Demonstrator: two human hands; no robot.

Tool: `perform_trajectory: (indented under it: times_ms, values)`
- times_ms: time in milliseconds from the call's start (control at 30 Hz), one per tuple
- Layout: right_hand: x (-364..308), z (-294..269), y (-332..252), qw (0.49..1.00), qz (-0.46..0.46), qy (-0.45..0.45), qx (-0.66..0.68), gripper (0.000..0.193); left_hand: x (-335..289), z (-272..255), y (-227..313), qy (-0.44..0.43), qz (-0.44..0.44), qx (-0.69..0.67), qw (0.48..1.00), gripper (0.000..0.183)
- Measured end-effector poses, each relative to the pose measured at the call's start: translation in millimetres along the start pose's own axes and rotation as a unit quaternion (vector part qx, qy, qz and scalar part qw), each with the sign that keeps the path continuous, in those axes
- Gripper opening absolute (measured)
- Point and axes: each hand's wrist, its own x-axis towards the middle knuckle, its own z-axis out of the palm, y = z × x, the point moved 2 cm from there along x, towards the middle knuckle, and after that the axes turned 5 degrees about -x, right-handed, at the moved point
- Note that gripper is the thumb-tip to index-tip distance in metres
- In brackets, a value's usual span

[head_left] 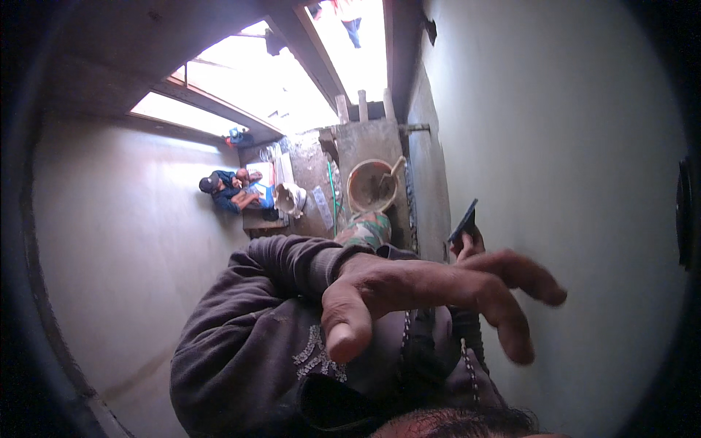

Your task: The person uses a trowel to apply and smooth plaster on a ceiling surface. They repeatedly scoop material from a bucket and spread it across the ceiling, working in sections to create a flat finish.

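Observation:
My left hand [431, 292] stretches across the foreground in front of my chest, fingers bent but spread, holding nothing. Farther off, close to the right-hand wall [569, 168], my right hand [469, 248] grips a dark flat trowel-like tool [464, 220]. The tool appears nearly edge-on, so its exact kind is unclear. Beyond my camouflage trouser leg [369, 228], a round bucket [352, 191] stands on a plank platform [365, 142]. Greyish material lies inside it, and a handled tool [398, 168] leans over its rim.
At the left, a person [226, 191] in a dark cap sits low by the wall. Near them are a white sack [290, 198] and a green hose [331, 190]. Wooden beams [314, 51] frame bright openings at the top. A pale wall [124, 241] stands on the left.

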Motion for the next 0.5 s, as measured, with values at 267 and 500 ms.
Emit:
perform_trajectory:
  times_ms: [267, 500]
  values:
    - [-1, -5, -1, 0.998, -0.015, -0.036, 0.047, 0.029, -18, 7, -23, -0.061, -0.085, -0.093, 0.990, 0.087]
    - [5, -9, 11, 0.995, 0.027, -0.054, 0.074, 0.029, -26, 23, -39, 0.006, -0.050, -0.160, 0.986, 0.080]
